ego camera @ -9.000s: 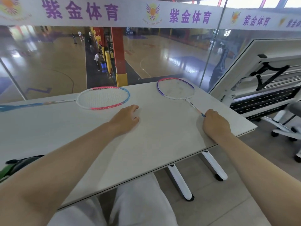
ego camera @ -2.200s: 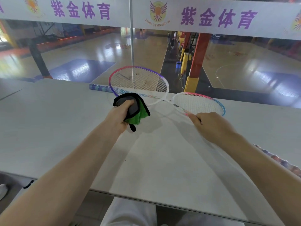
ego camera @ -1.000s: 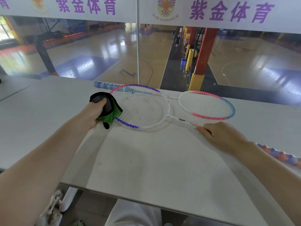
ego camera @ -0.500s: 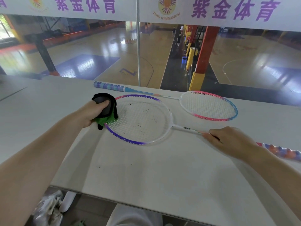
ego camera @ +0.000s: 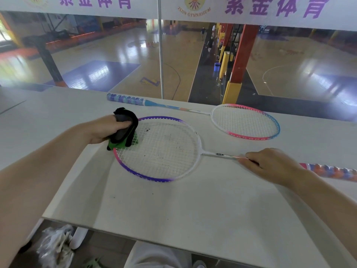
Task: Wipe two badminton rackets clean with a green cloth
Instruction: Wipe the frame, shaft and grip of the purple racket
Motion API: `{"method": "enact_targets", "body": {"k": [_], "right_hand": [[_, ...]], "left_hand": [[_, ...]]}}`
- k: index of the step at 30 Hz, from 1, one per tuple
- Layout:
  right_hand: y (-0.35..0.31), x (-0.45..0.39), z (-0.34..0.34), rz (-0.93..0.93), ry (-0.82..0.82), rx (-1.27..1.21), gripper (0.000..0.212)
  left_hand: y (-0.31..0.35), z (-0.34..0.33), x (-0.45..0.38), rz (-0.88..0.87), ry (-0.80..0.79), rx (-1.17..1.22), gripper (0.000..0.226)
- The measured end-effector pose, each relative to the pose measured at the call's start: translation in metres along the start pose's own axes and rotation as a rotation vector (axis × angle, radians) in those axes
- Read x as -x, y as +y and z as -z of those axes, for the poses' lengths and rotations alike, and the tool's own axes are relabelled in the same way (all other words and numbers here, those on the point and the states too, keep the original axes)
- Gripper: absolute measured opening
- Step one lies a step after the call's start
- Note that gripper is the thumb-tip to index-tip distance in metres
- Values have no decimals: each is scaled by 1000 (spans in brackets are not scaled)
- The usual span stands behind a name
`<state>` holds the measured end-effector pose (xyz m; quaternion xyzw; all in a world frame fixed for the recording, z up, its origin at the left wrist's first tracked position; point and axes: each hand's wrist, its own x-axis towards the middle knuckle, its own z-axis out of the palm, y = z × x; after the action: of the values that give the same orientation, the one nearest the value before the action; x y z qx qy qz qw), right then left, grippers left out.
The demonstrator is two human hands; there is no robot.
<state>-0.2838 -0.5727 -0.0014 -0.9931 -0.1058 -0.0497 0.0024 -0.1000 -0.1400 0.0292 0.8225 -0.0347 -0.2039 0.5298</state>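
Lying flat on a white table (ego camera: 193, 209), the purple-framed racket (ego camera: 157, 149) occupies the centre of the view, its head toward the left and its shaft running right; dark specks of dirt dot its white strings and the tabletop just in front of it; the left hand (ego camera: 105, 128) has its fingers and thumb curled round a bunched green cloth (ego camera: 123, 132) with a black edging, and presses the cloth onto the far-left part of the string bed, over the frame's rim; the right hand (ego camera: 270, 164) closes its fingers on the racket's shaft, just ahead of the orange-and-blue wrapped handle (ego camera: 332, 171), which extends to the right edge of the picture; a second racket, the pink-and-blue racket (ego camera: 245, 121), lies farther back on the same table, its head to the right and its blue-wrapped grip pointing left, parallel to the table's far edge; the two racket heads lie near each other but apart; neither hand touches the second racket; beyond the table, glass panels (ego camera: 116, 55) look down on a polished sports court, with a banner (ego camera: 193, 6) of purple lettering above them; below the table's near edge, a crumpled plastic bag (ego camera: 56, 246) rests on the floor beside a white table leg.
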Motion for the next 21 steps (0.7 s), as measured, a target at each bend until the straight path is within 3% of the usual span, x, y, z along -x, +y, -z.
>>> {"method": "enact_targets", "body": {"k": [9, 17, 21], "right_hand": [[3, -3, -5, 28, 37, 10, 51], [6, -5, -8, 50, 42, 26, 54], [6, -5, -5, 43, 24, 27, 60]], "left_hand": [[7, -6, -4, -25, 125, -142, 31], [17, -6, -14, -99, -6, -288, 17], [30, -7, -17, -138, -62, -491, 27]]}}
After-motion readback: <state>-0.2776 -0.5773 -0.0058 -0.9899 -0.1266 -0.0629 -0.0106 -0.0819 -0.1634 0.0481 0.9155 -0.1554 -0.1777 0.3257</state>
